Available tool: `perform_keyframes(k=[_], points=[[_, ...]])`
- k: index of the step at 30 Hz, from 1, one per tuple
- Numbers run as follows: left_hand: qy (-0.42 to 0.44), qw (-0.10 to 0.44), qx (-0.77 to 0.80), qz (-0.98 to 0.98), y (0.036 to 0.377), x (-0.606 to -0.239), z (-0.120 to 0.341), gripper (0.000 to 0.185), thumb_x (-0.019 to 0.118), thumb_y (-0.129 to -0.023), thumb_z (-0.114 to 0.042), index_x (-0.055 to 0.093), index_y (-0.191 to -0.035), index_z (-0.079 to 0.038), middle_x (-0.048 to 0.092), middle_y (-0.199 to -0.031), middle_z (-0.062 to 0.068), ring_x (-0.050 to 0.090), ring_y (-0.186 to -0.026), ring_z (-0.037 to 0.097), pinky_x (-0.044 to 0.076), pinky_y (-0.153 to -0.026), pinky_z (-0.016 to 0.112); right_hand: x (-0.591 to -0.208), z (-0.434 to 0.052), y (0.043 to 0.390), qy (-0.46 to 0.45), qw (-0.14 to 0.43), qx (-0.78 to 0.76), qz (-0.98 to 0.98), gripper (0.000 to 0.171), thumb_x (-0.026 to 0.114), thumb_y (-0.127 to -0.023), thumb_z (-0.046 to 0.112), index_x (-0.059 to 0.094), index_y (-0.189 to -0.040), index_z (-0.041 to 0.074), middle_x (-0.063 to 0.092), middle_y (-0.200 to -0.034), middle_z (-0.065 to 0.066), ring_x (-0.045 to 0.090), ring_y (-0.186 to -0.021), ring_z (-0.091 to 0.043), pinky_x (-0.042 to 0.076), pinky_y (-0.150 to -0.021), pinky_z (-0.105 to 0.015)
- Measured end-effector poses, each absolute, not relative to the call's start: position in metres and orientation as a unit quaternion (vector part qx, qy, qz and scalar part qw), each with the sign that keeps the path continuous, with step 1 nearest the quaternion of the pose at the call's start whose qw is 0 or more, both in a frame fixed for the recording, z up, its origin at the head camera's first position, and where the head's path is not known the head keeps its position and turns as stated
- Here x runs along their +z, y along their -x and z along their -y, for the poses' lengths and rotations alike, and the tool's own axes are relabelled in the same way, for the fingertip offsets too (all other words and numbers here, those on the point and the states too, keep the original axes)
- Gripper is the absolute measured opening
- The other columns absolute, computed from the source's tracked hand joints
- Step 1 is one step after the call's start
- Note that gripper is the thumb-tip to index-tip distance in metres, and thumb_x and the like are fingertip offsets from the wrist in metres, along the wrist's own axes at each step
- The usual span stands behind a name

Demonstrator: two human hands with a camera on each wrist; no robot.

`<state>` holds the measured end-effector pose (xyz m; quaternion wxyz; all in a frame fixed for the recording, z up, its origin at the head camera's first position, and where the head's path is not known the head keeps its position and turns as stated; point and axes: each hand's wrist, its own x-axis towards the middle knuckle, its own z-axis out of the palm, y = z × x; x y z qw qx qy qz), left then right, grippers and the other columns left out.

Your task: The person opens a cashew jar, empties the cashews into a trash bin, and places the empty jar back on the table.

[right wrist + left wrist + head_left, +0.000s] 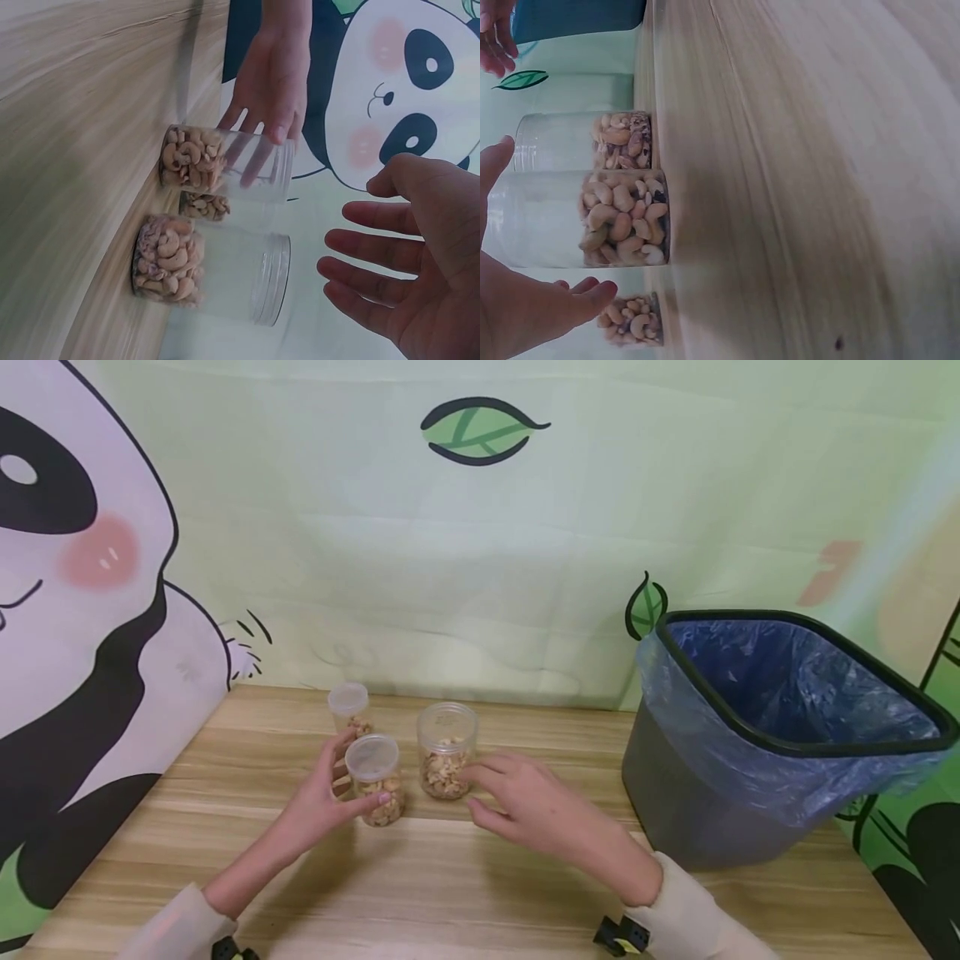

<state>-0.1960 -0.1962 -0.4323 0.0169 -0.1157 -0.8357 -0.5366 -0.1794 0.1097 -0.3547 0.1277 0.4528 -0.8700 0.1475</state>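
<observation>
1. Bare skin and cream sleeves: both hands are out over the wooden desk (480, 893), reaching in from the near edge.
2. Left hand (330, 797) cups the front jar (377, 789), thumb on the near side, fingers round the back; its grip is on that jar, though loosely, and the fingers show through the clear wall in the right wrist view.
3. Right hand (528, 806) lies palm down, fingers spread and nearly straight, grip wide, holding nothing. Its fingertips (472, 770) are just beside the middle jar (447, 762); I cannot tell whether they touch it.
4. Three clear plastic jars stand upright, lids on, close together at the desk's far centre. Each holds cashews in its lower part, the rest air.
5. Back jar (349, 707) stands behind the left hand, smaller in view, with only a few nuts visible.
6. Off to the right, a dark bin (720, 793) with a blue liner stands on the desk, well apart from the jars.
</observation>
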Motion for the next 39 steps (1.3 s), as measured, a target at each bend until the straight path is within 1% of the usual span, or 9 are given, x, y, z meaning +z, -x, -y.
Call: perform_keyframes(k=[8,17,21,23,25,27,30,33,39], points=[[0.127,0.013,-0.559,0.819,0.201,-0.442,0.195,0.099,0.084,-0.084,-0.012,0.018,-0.158,-0.004,0.039,-0.149,0.031,0.042,-0.134,0.056,0.038,-0.109,0.062,-0.355,-0.098,0.181,-0.464,0.131,0.157,0.862,0.029,0.064,-0.1,0.022,0.069,-0.125,0.008,0.071,-0.122,-0.005,0.067,-0.111,-0.019,0.055,-0.095,-0.031],[0.131,0.016,-0.58,0.804,0.203,-0.447,0.192,0.095,0.084,-0.084,-0.012,0.023,-0.155,-0.002,0.048,-0.142,0.025,0.049,-0.131,0.046,0.04,-0.109,0.059,-0.353,-0.085,0.187,-0.464,0.124,0.18,0.859,0.031,0.062,-0.101,0.022,0.067,-0.129,0.008,0.069,-0.127,-0.007,0.067,-0.114,-0.019,0.054,-0.096,-0.027],[0.133,0.011,-0.588,0.798,0.206,-0.45,0.191,0.09,0.083,-0.085,-0.011,0.025,-0.154,-0.001,0.05,-0.14,0.025,0.051,-0.13,0.043,0.042,-0.108,0.055,-0.351,-0.079,0.191,-0.463,0.104,0.191,0.86,0.031,0.058,-0.104,0.025,0.066,-0.13,0.009,0.068,-0.131,-0.007,0.066,-0.117,-0.019,0.05,-0.102,-0.03],[0.13,0.006,-0.59,0.797,0.207,-0.451,0.19,0.089,0.083,-0.085,-0.011,0.026,-0.153,-0.002,0.051,-0.139,0.025,0.052,-0.129,0.042,0.043,-0.107,0.053,-0.351,-0.075,0.192,-0.462,0.097,0.193,0.86,0.032,0.057,-0.104,0.024,0.066,-0.131,0.009,0.067,-0.132,-0.007,0.067,-0.114,-0.019,0.051,-0.102,-0.03],[0.124,0.003,-0.587,0.8,0.208,-0.452,0.19,0.088,0.083,-0.086,-0.012,0.027,-0.153,-0.002,0.051,-0.139,0.024,0.052,-0.129,0.04,0.043,-0.107,0.052,-0.351,-0.071,0.194,-0.464,0.093,0.197,0.858,0.032,0.058,-0.104,0.023,0.065,-0.131,0.008,0.068,-0.131,-0.007,0.07,-0.105,-0.016,0.053,-0.095,-0.026],[0.122,0.001,-0.583,0.803,0.208,-0.451,0.19,0.088,0.082,-0.087,-0.014,0.026,-0.153,-0.002,0.052,-0.138,0.024,0.052,-0.128,0.04,0.043,-0.106,0.051,-0.352,-0.068,0.195,-0.466,0.091,0.202,0.857,0.033,0.058,-0.103,0.02,0.065,-0.132,0.007,0.068,-0.129,-0.008,0.07,-0.091,-0.011,0.055,-0.084,-0.019],[0.118,-0.007,-0.585,0.802,0.21,-0.451,0.189,0.088,0.083,-0.086,-0.013,0.026,-0.153,-0.002,0.052,-0.138,0.024,0.052,-0.127,0.039,0.042,-0.107,0.05,-0.355,-0.063,0.198,-0.471,0.086,0.208,0.853,0.034,0.059,-0.102,0.017,0.064,-0.133,0.006,0.07,-0.126,-0.008,0.063,-0.076,-0.005,0.05,-0.07,-0.011],[0.121,-0.012,-0.589,0.799,0.212,-0.452,0.189,0.088,0.083,-0.085,-0.011,0.027,-0.153,-0.002,0.052,-0.137,0.024,0.052,-0.127,0.039,0.042,-0.107,0.05,-0.356,-0.057,0.2,-0.477,0.082,0.209,0.85,0.035,0.06,-0.101,0.018,0.063,-0.134,0.005,0.07,-0.125,-0.009,0.061,-0.074,-0.005,0.049,-0.069,-0.01],[0.133,-0.026,-0.597,0.791,0.215,-0.455,0.191,0.089,0.083,-0.084,-0.01,0.028,-0.154,-0.003,0.051,-0.141,0.024,0.052,-0.129,0.039,0.042,-0.108,0.052,-0.359,-0.044,0.205,-0.479,0.082,0.206,0.849,0.036,0.062,-0.101,0.019,0.063,-0.133,0.005,0.067,-0.128,-0.009,0.067,-0.083,-0.011,0.051,-0.077,-0.014]])
